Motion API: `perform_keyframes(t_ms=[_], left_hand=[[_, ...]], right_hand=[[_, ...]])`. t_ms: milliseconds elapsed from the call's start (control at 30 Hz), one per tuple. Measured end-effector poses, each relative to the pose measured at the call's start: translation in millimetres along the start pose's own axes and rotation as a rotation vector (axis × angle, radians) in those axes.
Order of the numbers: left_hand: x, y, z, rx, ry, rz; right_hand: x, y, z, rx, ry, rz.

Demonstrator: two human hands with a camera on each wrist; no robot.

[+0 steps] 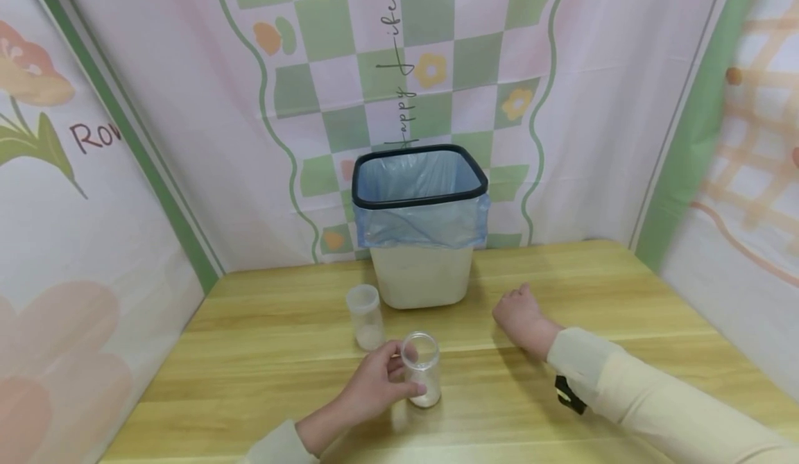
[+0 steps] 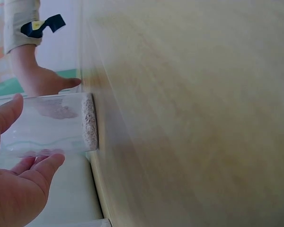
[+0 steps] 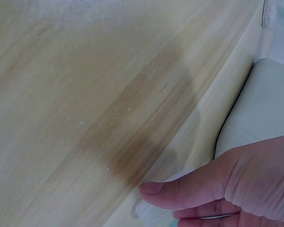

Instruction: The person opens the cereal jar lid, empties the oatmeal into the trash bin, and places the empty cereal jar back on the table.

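My left hand (image 1: 374, 384) holds a clear open-topped jar (image 1: 422, 375), thumb on the near side and fingers round the far side. Pale grainy stuff (image 2: 89, 123) lies in its bottom, as the left wrist view shows. The jar is upright, at or very near the tabletop. Behind it to the left stands a second clear jar (image 1: 367, 322) with a whitish lid on and pale contents. At the right, close to the table, my right hand (image 1: 524, 320) has curled fingers. In the right wrist view its thumb lies over a translucent lid-like piece (image 3: 149, 215), mostly hidden by the hand.
A cream bin (image 1: 424, 277) with a black rim ring and a blue liner bag stands at the table's back. Printed curtains (image 1: 312, 96) hang behind and at both sides. Small pale specks (image 3: 109, 169) dot the wooden table (image 1: 262, 353).
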State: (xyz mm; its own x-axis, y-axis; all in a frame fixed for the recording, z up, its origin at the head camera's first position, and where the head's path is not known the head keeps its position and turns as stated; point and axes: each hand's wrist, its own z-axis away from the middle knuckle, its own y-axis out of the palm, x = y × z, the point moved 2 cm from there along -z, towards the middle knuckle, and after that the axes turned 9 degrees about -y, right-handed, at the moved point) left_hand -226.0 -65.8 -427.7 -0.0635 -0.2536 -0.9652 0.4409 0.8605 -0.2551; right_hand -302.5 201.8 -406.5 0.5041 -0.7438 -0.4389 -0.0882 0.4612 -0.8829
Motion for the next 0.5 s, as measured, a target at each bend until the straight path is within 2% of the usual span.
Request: perform_keyframes(t_ms=[500], left_hand=[[-0.9,-0.1,-1.3,-0.004,-0.010,-0.012]], right_hand=[[0.8,-2.3,1.9,-0.016,-0.025,-0.021]])
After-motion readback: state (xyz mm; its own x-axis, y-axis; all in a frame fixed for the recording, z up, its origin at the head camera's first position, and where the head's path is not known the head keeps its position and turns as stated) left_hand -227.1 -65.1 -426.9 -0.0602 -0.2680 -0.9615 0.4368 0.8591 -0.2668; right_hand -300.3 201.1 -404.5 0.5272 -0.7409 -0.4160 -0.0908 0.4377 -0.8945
